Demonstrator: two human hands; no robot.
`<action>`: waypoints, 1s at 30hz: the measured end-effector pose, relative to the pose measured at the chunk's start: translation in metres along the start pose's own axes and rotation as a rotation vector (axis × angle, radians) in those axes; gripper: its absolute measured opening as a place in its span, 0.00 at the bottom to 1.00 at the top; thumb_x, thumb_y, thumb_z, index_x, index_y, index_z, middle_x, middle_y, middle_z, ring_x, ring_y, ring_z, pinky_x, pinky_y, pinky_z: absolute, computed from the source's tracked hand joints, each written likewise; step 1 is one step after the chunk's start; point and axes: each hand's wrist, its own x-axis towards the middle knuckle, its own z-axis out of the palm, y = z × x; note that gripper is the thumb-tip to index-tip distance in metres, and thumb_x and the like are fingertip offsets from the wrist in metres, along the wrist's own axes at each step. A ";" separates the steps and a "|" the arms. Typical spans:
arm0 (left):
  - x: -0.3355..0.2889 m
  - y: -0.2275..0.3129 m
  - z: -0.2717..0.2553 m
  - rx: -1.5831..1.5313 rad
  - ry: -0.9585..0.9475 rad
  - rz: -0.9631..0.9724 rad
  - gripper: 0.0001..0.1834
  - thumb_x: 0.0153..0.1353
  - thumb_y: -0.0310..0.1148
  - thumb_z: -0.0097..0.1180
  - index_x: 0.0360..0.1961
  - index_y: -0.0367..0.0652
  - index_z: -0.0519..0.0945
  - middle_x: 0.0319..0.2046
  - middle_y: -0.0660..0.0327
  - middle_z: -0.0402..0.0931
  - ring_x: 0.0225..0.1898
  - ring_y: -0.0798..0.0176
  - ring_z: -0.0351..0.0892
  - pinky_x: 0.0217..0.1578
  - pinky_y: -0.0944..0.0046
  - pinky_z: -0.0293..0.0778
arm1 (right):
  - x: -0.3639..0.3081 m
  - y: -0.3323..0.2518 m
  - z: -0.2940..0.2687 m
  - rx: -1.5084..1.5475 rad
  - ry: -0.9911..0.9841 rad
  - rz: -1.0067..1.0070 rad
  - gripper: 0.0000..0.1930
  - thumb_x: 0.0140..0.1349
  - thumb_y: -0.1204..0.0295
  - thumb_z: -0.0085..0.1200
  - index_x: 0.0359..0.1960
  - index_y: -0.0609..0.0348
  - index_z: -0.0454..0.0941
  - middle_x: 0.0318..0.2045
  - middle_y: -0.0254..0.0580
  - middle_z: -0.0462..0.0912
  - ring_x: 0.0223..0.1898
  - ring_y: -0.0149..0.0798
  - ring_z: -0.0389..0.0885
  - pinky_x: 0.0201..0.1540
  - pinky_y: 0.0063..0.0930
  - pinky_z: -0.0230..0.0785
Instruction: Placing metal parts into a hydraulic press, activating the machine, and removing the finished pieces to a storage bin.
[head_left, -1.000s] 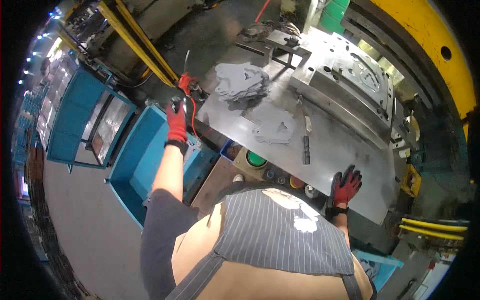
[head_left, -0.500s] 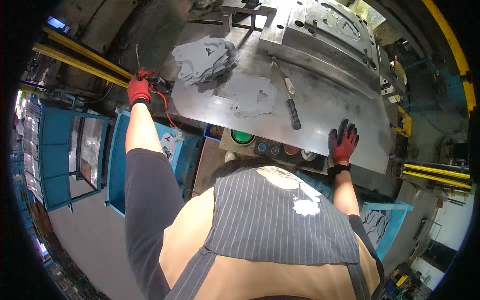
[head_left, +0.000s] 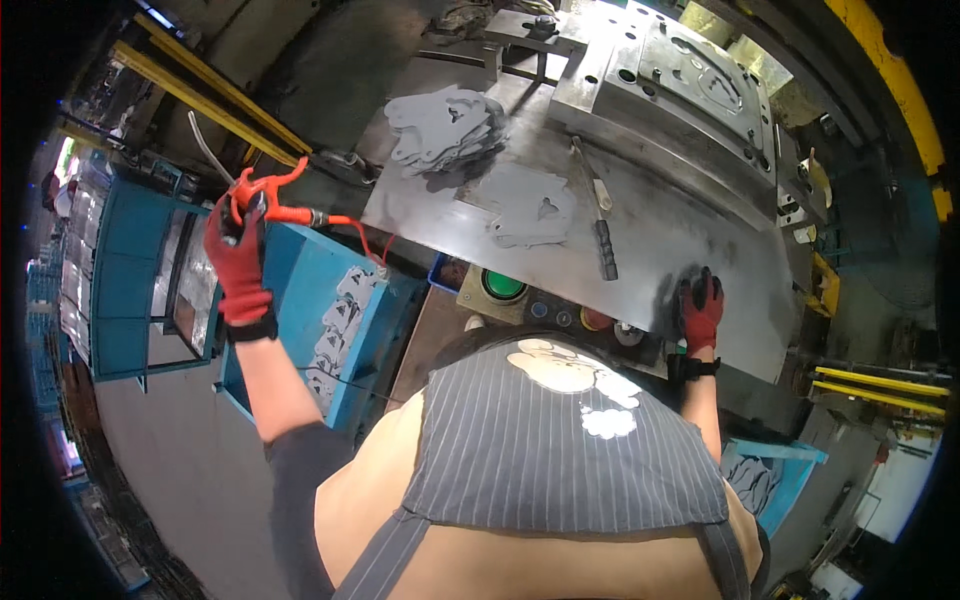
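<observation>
Out at the left, my left hand point(head_left: 237, 262) in a red glove is closed around an orange air blow gun point(head_left: 268, 198). The gun's thin metal nozzle points up and away, and a red hose point(head_left: 352, 224) runs from it toward the table edge. My right hand point(head_left: 702, 312), in a red and black glove, lies with fingers apart on the metal table point(head_left: 650, 270) near its front right edge. A long tool with a black grip point(head_left: 604, 245) rests left of this hand. Farther left are a flat grey cut metal plate point(head_left: 532, 205) and a stack of similar plates point(head_left: 440, 125).
A heavy steel die point(head_left: 640, 130) occupies the table's far right. Below the front edge is a control panel with a green button point(head_left: 503, 285). A blue bin point(head_left: 290, 262) holding cut plates stands under my left arm. Yellow bars point(head_left: 205, 100) rise at the far left.
My left hand has drawn the blow gun back toward me and left, over the blue bin side, nozzle now raised. My right hand stays on the table, its fingers slightly more bent.
</observation>
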 end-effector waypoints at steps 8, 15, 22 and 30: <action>-0.035 0.193 -0.005 -0.511 -0.470 0.306 0.24 0.34 0.24 0.63 0.39 0.44 0.74 0.39 0.57 0.75 0.42 0.58 0.75 0.41 0.64 0.69 | -0.003 -0.215 -0.046 0.805 -0.253 -0.757 0.41 0.41 0.65 0.62 0.57 0.63 0.55 0.56 0.55 0.58 0.59 0.51 0.57 0.60 0.39 0.49; -0.081 0.287 0.068 -0.386 -0.713 0.351 0.29 0.34 0.34 0.64 0.43 0.46 0.71 0.34 0.53 0.72 0.32 0.48 0.75 0.31 0.60 0.71 | -0.043 -0.241 0.017 1.627 -0.679 -0.066 0.35 0.47 0.65 0.59 0.56 0.58 0.54 0.50 0.41 0.64 0.50 0.39 0.65 0.53 0.31 0.58; -0.112 0.250 0.142 -0.862 -0.704 0.320 0.45 0.40 0.33 0.63 0.60 0.38 0.54 0.58 0.50 0.56 0.59 0.55 0.56 0.58 0.61 0.53 | -0.003 -0.185 -0.021 1.289 -0.020 -0.243 0.20 0.58 0.69 0.47 0.52 0.59 0.59 0.40 0.38 0.72 0.41 0.34 0.70 0.48 0.29 0.63; -0.163 0.252 0.163 -1.148 -1.567 -0.032 0.31 0.53 0.33 0.55 0.58 0.38 0.59 0.52 0.56 0.65 0.52 0.66 0.64 0.53 0.66 0.59 | 0.079 -0.138 -0.087 1.707 -0.345 -0.011 0.23 0.60 0.60 0.43 0.54 0.60 0.61 0.33 0.44 0.76 0.35 0.42 0.77 0.42 0.38 0.69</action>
